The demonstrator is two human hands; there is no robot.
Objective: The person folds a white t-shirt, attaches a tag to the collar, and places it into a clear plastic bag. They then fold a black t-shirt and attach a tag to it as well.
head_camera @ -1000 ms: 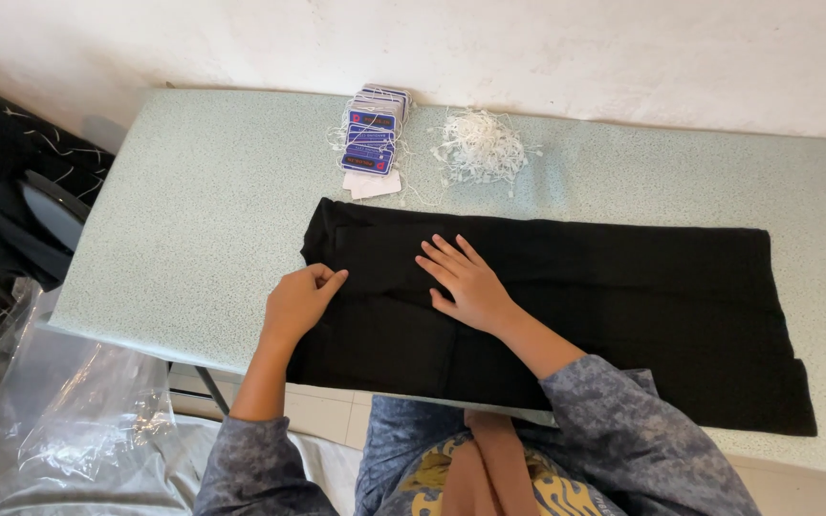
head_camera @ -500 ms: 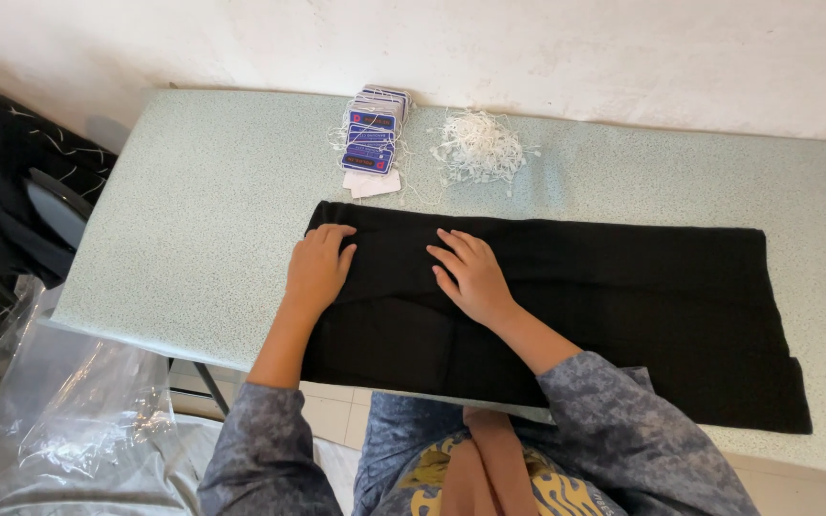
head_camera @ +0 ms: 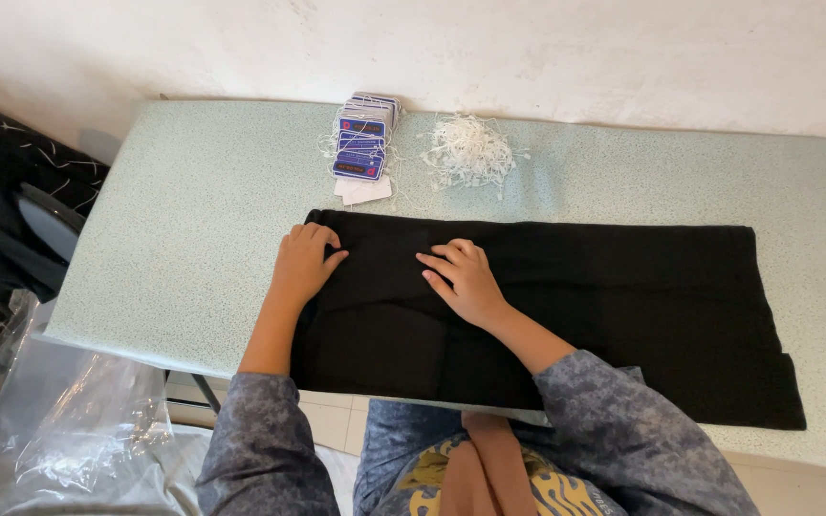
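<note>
A black garment (head_camera: 623, 306) lies spread flat across a pale green speckled table (head_camera: 203, 220). My left hand (head_camera: 303, 263) rests palm down on the garment's far left corner, fingers slightly apart. Flat on the cloth near its middle lies my right hand (head_camera: 466, 280), fingers spread. Neither hand grips anything. Both forearms wear grey mottled sleeves.
A stack of blue and white tags (head_camera: 363, 148) with white strings sits at the table's far edge. Beside it is a heap of white strings (head_camera: 468, 151). Clear plastic bags (head_camera: 78, 430) lie on the floor at the left, under dark cloth (head_camera: 2, 210) on a chair.
My left hand has slid from the garment's near left edge up to its far left corner. My right hand has stayed in place on the cloth.
</note>
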